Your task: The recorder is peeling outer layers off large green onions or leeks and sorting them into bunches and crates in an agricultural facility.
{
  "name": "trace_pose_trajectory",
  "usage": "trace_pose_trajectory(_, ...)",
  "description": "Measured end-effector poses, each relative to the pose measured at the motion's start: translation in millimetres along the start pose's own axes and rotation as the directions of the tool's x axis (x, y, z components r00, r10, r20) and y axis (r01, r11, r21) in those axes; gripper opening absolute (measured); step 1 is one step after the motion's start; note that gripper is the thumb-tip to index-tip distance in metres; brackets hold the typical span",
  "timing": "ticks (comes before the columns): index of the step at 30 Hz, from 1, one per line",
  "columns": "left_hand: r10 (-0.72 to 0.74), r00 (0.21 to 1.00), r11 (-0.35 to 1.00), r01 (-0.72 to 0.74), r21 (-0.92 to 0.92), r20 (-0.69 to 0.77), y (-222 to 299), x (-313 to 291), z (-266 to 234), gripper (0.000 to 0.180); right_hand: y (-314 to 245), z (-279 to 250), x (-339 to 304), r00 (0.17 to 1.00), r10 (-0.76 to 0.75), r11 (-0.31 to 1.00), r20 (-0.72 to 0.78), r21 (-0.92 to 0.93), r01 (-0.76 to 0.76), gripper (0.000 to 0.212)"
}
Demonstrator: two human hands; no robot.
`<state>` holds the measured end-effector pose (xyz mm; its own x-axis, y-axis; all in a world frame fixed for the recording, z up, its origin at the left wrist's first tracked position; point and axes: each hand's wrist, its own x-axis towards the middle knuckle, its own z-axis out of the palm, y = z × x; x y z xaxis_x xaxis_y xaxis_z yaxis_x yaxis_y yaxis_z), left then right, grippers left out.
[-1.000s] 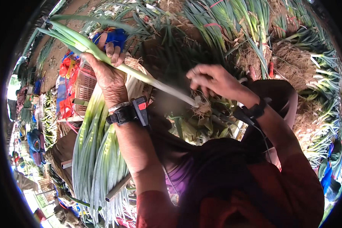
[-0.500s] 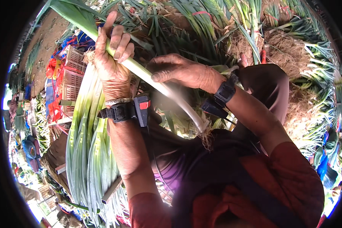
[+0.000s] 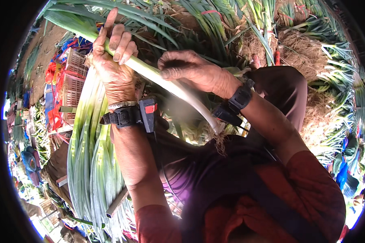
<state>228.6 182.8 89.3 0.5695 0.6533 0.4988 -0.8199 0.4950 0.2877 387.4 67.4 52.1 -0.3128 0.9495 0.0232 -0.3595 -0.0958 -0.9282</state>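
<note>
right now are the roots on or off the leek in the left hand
On: thin roots hang from the white end of the leek, away from the left hand gripping its stalk.

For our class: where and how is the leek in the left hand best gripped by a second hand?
Likely grip the leek by its pale shaft, between the left hand and the roots, from the right, fingers across its length. There it is slim and bare, slanting down rightward; the roots hang loosely and the leaves spread at the upper end.
</note>
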Motion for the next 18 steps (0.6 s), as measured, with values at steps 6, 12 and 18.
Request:
trace_pose_trajectory(6, -0.046, 0.997, 0.994, 0.051, -0.095, 0.059, -0.1, 2.8, 0.6, 0.046, -0.2, 8.4, -8.9, 0.975, -0.181, 0.976, -0.132, -0.146, 0.161, 0.016)
trace_pose_trajectory(12, -0.053, 0.997, 0.998, 0.051, -0.041, -0.056, -10.2, 3.7, 13.0, 0.048, -7.2, 22.1, -17.2, 0.982, -0.082, 0.993, -0.172, 0.073, 0.096, 0.020)
trace_pose_trajectory(18, -0.049, 0.994, 0.999, 0.050, 0.005, -0.097, -11.1, -1.7, 14.9, 0.050, -14.0, 15.6, -13.7, 0.996, -0.038, 0.967, -0.085, -0.256, 0.015, 0.021)
